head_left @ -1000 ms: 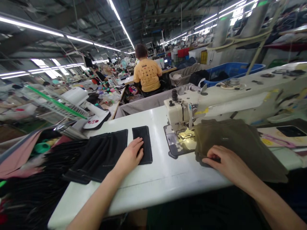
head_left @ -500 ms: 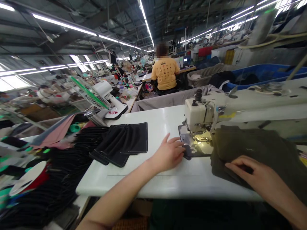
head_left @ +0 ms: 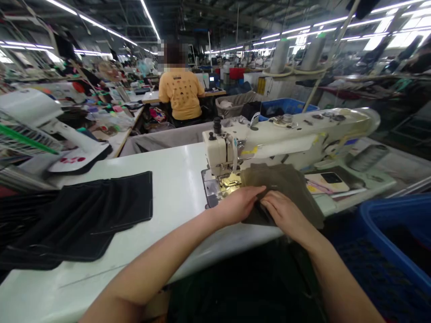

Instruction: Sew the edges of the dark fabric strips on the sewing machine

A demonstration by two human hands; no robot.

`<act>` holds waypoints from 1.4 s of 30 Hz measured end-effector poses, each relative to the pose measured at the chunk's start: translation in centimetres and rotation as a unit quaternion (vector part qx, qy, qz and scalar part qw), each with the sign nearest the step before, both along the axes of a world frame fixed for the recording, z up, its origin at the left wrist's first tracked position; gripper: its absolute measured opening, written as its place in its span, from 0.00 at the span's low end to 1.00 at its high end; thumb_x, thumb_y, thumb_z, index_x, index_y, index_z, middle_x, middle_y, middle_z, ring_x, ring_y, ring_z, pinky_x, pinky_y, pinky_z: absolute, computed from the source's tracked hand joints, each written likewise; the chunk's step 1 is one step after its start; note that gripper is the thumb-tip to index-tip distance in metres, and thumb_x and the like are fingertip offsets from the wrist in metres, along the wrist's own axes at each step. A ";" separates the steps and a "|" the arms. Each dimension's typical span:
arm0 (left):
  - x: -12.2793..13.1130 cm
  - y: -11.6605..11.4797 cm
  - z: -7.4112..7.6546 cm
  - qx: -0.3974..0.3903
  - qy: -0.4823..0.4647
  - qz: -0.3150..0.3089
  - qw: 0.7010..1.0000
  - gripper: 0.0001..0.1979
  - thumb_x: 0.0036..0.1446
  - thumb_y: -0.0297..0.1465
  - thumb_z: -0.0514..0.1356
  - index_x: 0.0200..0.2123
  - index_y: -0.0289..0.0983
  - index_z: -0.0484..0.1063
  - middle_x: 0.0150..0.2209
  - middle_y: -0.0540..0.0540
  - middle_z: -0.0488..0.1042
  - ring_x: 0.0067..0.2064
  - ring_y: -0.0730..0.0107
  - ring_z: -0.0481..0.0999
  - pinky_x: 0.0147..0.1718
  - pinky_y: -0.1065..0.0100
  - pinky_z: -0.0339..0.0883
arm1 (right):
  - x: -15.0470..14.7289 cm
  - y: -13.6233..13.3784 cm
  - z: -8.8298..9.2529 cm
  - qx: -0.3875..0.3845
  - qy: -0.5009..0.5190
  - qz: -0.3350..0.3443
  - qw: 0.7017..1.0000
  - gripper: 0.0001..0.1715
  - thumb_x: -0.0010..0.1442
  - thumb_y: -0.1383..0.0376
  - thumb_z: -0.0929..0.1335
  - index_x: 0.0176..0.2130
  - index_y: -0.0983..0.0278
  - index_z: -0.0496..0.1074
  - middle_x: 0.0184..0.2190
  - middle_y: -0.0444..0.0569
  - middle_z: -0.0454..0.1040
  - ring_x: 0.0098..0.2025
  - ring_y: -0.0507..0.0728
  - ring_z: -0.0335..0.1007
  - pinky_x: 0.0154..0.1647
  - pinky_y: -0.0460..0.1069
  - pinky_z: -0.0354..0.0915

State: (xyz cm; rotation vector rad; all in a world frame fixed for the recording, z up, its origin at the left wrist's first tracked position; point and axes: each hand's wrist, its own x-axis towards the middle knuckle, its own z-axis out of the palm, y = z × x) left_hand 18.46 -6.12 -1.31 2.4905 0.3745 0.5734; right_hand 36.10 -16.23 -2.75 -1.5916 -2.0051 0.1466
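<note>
A stack of olive-brown fabric pieces (head_left: 288, 177) lies to the right of the needle area of a cream sewing machine (head_left: 218, 152). My left hand (head_left: 239, 204) reaches across in front of the needle plate (head_left: 212, 187), fingers closed together at the near left part of the stack. Close beside it, my right hand (head_left: 284, 211) pinches the same fabric, fingertips almost meeting the left ones. How many layers are held is hidden by the fingers. Under the machine's lamp the needle plate glows yellow.
Dark stitched fabric pieces (head_left: 124, 202) overlap on the white table (head_left: 171, 179) at left. A white fan (head_left: 37, 112) stands behind them. At right are a phone (head_left: 328, 181), a grey thread cone (head_left: 368, 159) and a blue basket (head_left: 397, 220). A person in yellow (head_left: 182, 92) sits ahead.
My left hand has moved right from beside the needle plate to the olive fabric, joining my right hand there. The view has turned to the right.
</note>
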 end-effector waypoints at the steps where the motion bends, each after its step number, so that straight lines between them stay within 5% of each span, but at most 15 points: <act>1: 0.3 0.0 0.1 -0.018 0.006 -0.001 1.000 0.24 0.62 0.21 0.50 0.61 0.33 0.66 0.56 0.40 0.76 0.57 0.65 0.75 0.58 0.61 0.68 | 0.1 -0.1 0.0 0.003 -0.018 -0.004 1.000 0.18 0.71 0.64 0.57 0.35 0.62 0.72 0.35 0.51 0.75 0.40 0.59 0.71 0.44 0.55 0.67; 5: 0.7 -0.2 0.5 -0.056 0.036 0.003 0.998 0.27 0.55 0.20 0.54 0.59 0.33 0.68 0.52 0.42 0.78 0.52 0.63 0.78 0.54 0.63 0.71 | 0.5 -0.2 -0.1 0.017 -0.078 -0.037 0.996 0.18 0.71 0.63 0.57 0.36 0.62 0.72 0.34 0.51 0.74 0.38 0.59 0.71 0.42 0.54 0.65; 10: 0.9 -0.3 0.2 -0.098 0.021 0.052 0.994 0.18 0.63 0.27 0.54 0.54 0.36 0.73 0.53 0.43 0.78 0.53 0.63 0.78 0.55 0.63 0.69 | 0.8 -0.1 -0.5 0.019 -0.101 -0.054 0.993 0.18 0.72 0.63 0.57 0.35 0.63 0.71 0.32 0.51 0.74 0.38 0.60 0.70 0.41 0.54 0.63; 13: 1.1 0.2 -0.3 -0.140 0.032 0.064 0.988 0.18 0.60 0.25 0.57 0.53 0.36 0.75 0.45 0.45 0.81 0.45 0.66 0.80 0.48 0.66 0.71 | 0.6 0.0 -0.5 0.013 -0.092 -0.044 0.995 0.18 0.72 0.63 0.57 0.35 0.63 0.71 0.33 0.50 0.74 0.38 0.59 0.70 0.42 0.54 0.63; 17: 1.0 0.8 -0.8 -0.153 0.047 0.012 0.987 0.19 0.53 0.20 0.61 0.49 0.36 0.77 0.40 0.48 0.81 0.41 0.68 0.78 0.43 0.69 0.71 | 0.1 -0.2 0.0 0.016 -0.037 -0.040 0.998 0.20 0.72 0.64 0.56 0.36 0.62 0.71 0.34 0.50 0.74 0.40 0.58 0.71 0.43 0.53 0.64; 21: 0.8 1.0 -1.2 -0.161 0.036 0.056 0.985 0.20 0.53 0.21 0.62 0.50 0.37 0.77 0.41 0.47 0.80 0.41 0.68 0.78 0.42 0.68 0.71 | -0.3 -1.1 0.3 0.014 0.049 -0.072 0.996 0.11 0.67 0.57 0.64 0.43 0.60 0.71 0.39 0.48 0.75 0.38 0.57 0.72 0.40 0.51 0.66; 26: 0.4 1.3 -0.6 -0.151 0.044 0.020 0.987 0.17 0.55 0.26 0.65 0.49 0.37 0.77 0.42 0.45 0.80 0.43 0.67 0.78 0.43 0.69 0.70 | -0.1 -2.1 -0.2 -0.007 0.117 -0.106 0.987 0.12 0.67 0.57 0.63 0.34 0.59 0.71 0.33 0.46 0.75 0.36 0.57 0.73 0.38 0.51 0.67; 30: 0.7 1.4 0.6 -0.082 0.013 -0.033 0.996 0.11 0.62 0.36 0.63 0.41 0.37 0.81 0.38 0.45 0.80 0.41 0.67 0.78 0.46 0.67 0.68 | 0.0 -1.7 0.0 0.040 0.137 -0.083 0.986 0.15 0.70 0.60 0.60 0.37 0.59 0.72 0.38 0.48 0.77 0.42 0.58 0.74 0.45 0.51 0.66; 35: 1.3 1.8 1.4 -0.054 0.032 -0.093 0.994 0.05 0.59 0.28 0.64 0.37 0.35 0.81 0.42 0.44 0.80 0.43 0.68 0.77 0.46 0.70 0.67 | -0.4 -2.0 1.3 0.119 0.067 -0.092 0.986 0.12 0.70 0.61 0.61 0.38 0.60 0.71 0.37 0.50 0.77 0.40 0.59 0.73 0.45 0.54 0.64; 42: 0.6 2.6 1.5 -0.119 0.094 0.010 0.988 0.11 0.64 0.32 0.58 0.34 0.33 0.78 0.30 0.49 0.77 0.34 0.71 0.74 0.34 0.72 0.65 | -0.8 -3.9 0.1 -0.023 -0.033 0.043 0.998 0.08 0.61 0.63 0.72 0.40 0.62 0.72 0.42 0.50 0.75 0.44 0.60 0.71 0.46 0.55 0.67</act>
